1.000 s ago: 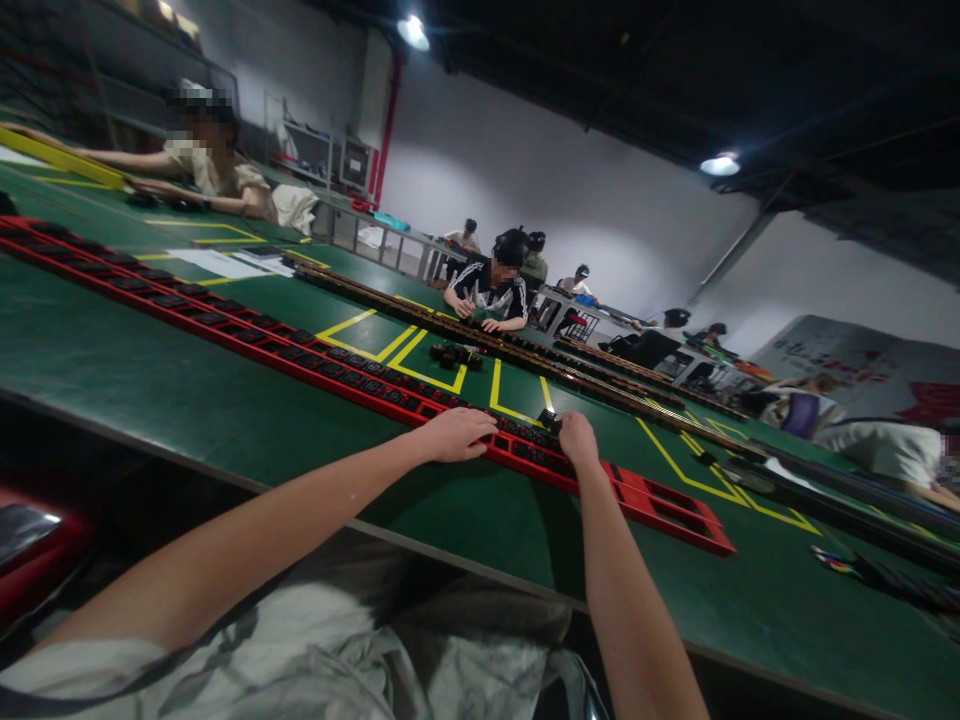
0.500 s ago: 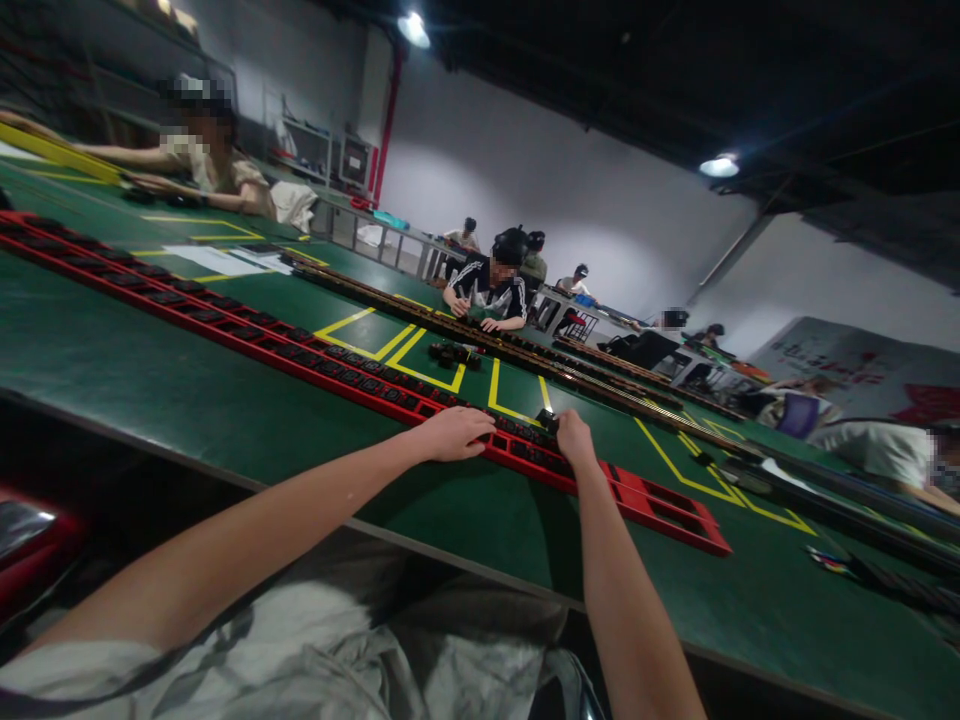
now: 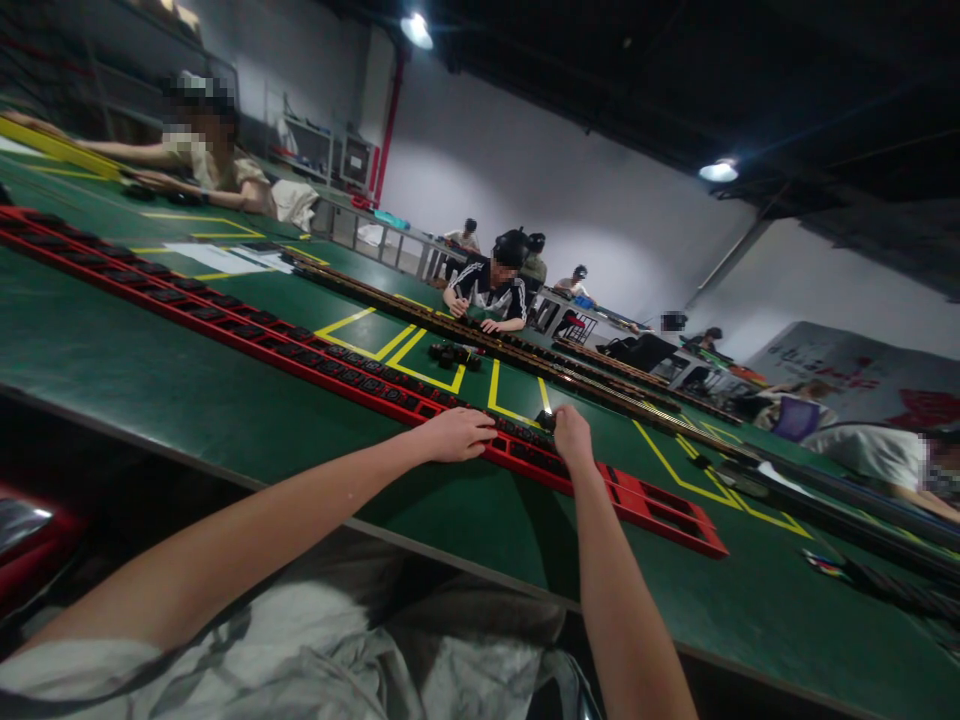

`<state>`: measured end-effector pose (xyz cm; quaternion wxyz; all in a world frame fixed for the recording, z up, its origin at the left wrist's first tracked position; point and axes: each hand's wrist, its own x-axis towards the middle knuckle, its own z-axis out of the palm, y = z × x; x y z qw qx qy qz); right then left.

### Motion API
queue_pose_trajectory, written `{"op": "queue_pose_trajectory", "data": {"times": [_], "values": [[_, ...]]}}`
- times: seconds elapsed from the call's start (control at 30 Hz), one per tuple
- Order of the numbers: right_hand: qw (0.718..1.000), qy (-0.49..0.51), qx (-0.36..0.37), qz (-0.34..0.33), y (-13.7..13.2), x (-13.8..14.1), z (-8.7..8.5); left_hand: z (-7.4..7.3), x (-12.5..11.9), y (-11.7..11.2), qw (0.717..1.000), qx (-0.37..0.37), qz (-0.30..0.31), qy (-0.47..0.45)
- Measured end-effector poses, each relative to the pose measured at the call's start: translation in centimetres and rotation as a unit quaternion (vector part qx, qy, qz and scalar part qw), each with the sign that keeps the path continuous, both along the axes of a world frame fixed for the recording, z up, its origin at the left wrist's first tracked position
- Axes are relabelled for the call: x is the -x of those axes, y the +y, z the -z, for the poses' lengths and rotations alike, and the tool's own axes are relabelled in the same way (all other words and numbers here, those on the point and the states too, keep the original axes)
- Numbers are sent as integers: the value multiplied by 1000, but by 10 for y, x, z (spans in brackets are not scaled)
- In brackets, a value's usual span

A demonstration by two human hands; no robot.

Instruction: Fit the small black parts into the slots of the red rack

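Observation:
A long red frame runs slantwise across the green table in front of me, with rows of black square pieces set along it. My left hand rests on the near side of the frame, its fingers bent together over the rail. To its right, my right hand is closed over the far side of the frame. A small black part sticks out from the left of its fingers; the grip itself is mostly hidden behind the hand.
Beyond the frame lie yellow tape outlines, a cluster of black parts and long dark rails. White papers lie to the left. Coloured wire ends are at right. A co-worker sits opposite; another person works at left.
Very little differs. My right hand and forearm have shifted slightly left and up; my left hand stays on the frame.

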<state>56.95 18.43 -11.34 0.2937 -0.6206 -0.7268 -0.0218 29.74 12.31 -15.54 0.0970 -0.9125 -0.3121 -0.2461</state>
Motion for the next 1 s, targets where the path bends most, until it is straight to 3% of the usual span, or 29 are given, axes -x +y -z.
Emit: {"op": "queue_pose_trajectory", "data": {"times": [0.33, 0.67, 1.0], "values": [[978, 21, -5, -208, -20, 45, 4, 2, 0, 1, 1000, 5, -15, 8], [964, 5, -2, -264, -33, 67, 8, 0, 3, 0, 1000, 22, -13, 7], [967, 0, 19, -255, -34, 67, 6, 0, 3, -1, 1000, 14, -17, 10]]}}
